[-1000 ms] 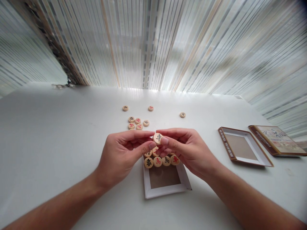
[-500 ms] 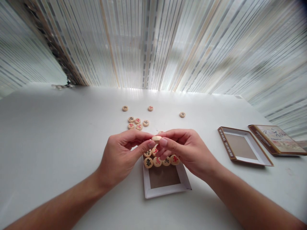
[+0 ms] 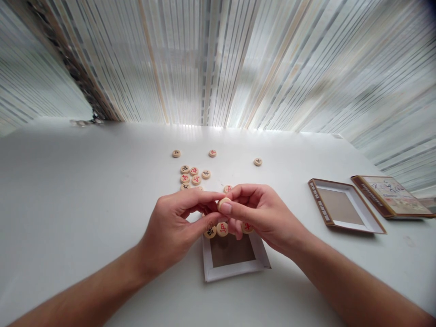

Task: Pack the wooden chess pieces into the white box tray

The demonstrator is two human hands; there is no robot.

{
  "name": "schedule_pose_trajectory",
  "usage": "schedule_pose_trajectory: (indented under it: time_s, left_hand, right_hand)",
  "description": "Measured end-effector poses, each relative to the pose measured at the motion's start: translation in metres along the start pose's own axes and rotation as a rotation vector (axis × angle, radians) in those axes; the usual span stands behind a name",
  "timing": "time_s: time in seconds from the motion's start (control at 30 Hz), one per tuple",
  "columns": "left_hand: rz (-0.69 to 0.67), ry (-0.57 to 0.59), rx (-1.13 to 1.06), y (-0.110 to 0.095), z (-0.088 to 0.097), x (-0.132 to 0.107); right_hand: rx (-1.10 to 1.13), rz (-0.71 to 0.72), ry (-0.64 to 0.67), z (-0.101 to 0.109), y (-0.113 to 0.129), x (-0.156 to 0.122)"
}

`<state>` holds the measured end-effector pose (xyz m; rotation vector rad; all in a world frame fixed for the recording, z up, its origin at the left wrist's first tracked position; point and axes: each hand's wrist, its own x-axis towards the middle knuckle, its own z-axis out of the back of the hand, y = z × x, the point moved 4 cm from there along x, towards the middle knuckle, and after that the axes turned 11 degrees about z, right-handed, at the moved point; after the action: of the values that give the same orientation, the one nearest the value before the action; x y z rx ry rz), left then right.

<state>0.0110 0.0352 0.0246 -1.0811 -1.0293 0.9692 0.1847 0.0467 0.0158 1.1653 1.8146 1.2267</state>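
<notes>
My left hand and my right hand meet above a small white cardboard tray near the table's front. Both pinch one round wooden chess piece between thumbs and forefingers; its edge faces me and its character is hidden. Under my fingers, several wooden pieces with red or black characters lie in a row at the tray's far end. The near half of the tray shows its brown floor.
Several loose chess pieces lie scattered on the white table beyond my hands, one apart to the right. An open box half and a printed lid lie at the right. Striped blinds hang behind.
The piece held between both hands has turned from face-on to edge-on and sunk slightly toward the tray. My fingers now cover more of the row of pieces.
</notes>
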Motion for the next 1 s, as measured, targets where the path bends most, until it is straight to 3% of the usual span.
schedule_pose_trajectory:
  time_s: [0.13, 0.27, 0.5, 0.77, 1.0]
  left_hand:
    - [-0.069, 0.01, 0.108, -0.0026, -0.0012, -0.002]
    - [-0.107, 0.043, 0.076, -0.003, -0.0028, -0.0021]
    - [-0.026, 0.032, -0.054, 0.0019, -0.0005, 0.0]
    - [-0.1, 0.048, 0.015, -0.002, -0.0026, -0.0022]
    - [-0.002, 0.007, -0.086, 0.0019, 0.0004, 0.0007]
  right_hand:
    - [-0.009, 0.016, 0.023, -0.0007, -0.0014, -0.0011]
    - [-0.009, 0.035, 0.03, 0.0003, -0.0004, -0.0017]
    - [0.032, 0.018, 0.038, 0.0022, 0.0006, -0.0021]
    - [0.02, 0.035, 0.035, 0.0003, -0.0008, -0.0028]
    - [0.047, 0.03, 0.025, 0.0042, 0.0017, -0.0002]
